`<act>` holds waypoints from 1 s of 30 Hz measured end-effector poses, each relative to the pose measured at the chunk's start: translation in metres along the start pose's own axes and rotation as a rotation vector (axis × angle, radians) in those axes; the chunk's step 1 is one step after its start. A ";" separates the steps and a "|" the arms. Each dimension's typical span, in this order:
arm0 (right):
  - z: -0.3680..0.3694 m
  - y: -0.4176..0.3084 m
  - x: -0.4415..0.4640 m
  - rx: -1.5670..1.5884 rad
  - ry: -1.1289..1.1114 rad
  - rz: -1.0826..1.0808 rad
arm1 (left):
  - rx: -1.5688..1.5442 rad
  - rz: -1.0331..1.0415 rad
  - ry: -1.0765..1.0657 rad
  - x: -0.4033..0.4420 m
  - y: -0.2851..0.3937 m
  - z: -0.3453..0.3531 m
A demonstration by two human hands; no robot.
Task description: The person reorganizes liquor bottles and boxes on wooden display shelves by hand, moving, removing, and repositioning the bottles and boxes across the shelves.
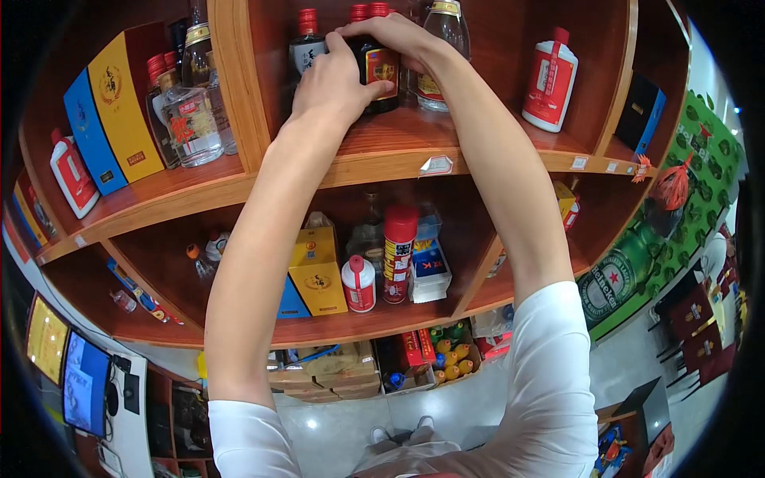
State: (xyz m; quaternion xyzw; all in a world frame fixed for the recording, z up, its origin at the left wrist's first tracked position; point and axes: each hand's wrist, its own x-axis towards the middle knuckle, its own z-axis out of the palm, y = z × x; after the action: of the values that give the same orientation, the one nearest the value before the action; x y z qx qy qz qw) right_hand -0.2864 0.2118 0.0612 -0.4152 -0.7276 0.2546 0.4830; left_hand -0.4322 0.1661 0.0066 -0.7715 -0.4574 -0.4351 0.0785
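The short sleeves [548, 374] are white and softly creased, their hems [550, 291] plain. Forearms [255, 255] and fingers [341, 49] are bare. Lower down show pale greyish trousers [405, 448] and a pair of whitish shoes [379, 435].

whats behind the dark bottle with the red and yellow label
Two red caps show above the dark bottle, suggesting another behind. Its body and anything deeper are hidden by the dark bottle, left hand and right hand.
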 end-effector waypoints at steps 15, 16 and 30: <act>-0.006 0.009 0.025 -0.118 0.132 -0.042 | -0.077 0.079 0.042 0.002 0.003 0.002; -0.006 0.006 0.024 -0.162 0.146 -0.039 | -0.094 0.092 0.072 0.004 0.003 0.001; -0.044 -0.042 -0.088 -0.160 0.188 -0.117 | -0.225 0.272 0.280 0.011 -0.003 0.003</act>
State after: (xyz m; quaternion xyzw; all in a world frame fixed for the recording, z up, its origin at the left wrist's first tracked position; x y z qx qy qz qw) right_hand -0.2447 0.1132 0.0684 -0.4311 -0.7201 0.1271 0.5286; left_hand -0.4304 0.1764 0.0122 -0.7621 -0.2823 -0.5717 0.1124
